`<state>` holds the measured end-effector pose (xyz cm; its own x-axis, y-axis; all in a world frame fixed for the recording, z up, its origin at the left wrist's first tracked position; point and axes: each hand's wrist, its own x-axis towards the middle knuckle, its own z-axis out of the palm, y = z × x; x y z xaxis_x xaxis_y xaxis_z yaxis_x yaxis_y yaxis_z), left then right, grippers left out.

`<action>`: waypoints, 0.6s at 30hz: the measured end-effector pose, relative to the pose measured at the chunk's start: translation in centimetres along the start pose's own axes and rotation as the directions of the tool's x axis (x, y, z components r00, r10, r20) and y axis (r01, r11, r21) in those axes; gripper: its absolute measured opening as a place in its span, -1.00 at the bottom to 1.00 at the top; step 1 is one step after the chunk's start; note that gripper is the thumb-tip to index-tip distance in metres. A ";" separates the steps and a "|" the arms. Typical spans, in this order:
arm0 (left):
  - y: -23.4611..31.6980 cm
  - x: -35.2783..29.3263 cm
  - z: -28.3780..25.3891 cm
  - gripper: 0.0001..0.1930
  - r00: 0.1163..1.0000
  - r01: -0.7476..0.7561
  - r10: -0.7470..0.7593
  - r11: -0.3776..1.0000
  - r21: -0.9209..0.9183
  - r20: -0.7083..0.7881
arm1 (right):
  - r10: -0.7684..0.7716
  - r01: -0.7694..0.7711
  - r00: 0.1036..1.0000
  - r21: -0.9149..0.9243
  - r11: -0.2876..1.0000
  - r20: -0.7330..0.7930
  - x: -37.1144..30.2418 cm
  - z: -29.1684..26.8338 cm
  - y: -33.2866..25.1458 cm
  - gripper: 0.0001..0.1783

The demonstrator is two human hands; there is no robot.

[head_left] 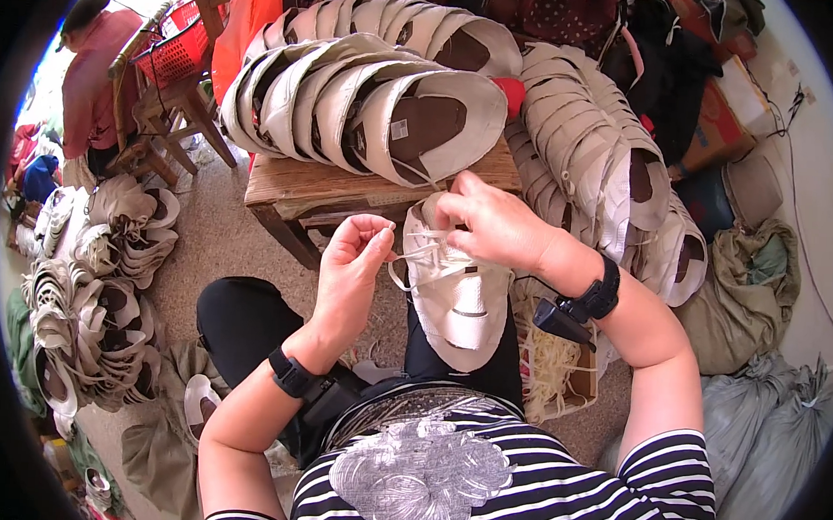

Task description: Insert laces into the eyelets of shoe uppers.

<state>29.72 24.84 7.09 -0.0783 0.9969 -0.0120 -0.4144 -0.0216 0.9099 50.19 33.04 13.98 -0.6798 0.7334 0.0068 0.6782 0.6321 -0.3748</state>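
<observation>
A white shoe upper [460, 329] lies across my right thigh with its toe toward me. White shoelace [422, 257] strands run through its eyelets and out to the left. My left hand [349, 264] is closed in a pinch on a shoelace end, just left of the upper. Over the eyelets and the opening, my right hand [497, 222] has its fingers curled and pressed together on the lacing. Its fingertips partly hide what they grip, which looks like the shoelace. Both wrists wear black bands.
A wooden stool [285, 182] ahead bears nested rows of shoe uppers [413, 120]. More stacked uppers [580, 128] stand to its right. A box of pale laces [555, 378] sits beside my right leg. Piled uppers [107, 312] lie at left; sacks [761, 452] at right. A person [99, 79] is far left.
</observation>
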 end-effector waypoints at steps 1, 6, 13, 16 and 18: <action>0.0 -0.1 0.0 -0.91 1.000 -0.009 0.009 1.000 0.018 0.007 | -0.068 0.068 0.997 0.014 0.998 0.024 0.0 0.3 0.3 -0.82; -0.2 -0.2 0.1 -0.90 0.998 -0.010 0.005 0.995 0.100 0.059 | -0.144 0.197 0.973 0.324 0.925 -0.180 0.9 0.7 -0.6 -0.88; 1.2 0.1 2.9 -0.81 0.948 -0.319 0.248 0.712 0.625 0.201 | -0.513 0.651 0.748 0.310 0.693 -0.421 -1.2 0.2 -12.3 -0.82; 0.2 1.4 3.5 -0.83 0.835 -0.517 0.437 0.416 0.748 0.334 | -0.526 0.676 0.737 0.453 0.582 -0.424 -1.8 2.6 -11.0 -0.84; -0.3 1.9 3.7 -0.83 0.789 -0.568 0.452 0.276 0.776 0.417 | -0.552 0.659 0.741 0.571 0.490 -0.381 -2.7 2.9 -10.8 -0.89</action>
<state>33.03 27.06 8.33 0.1292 0.8083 0.5745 0.6335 -0.5129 0.5793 43.89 23.52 15.26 -0.7719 0.2902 0.5656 -0.2748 0.6500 -0.7085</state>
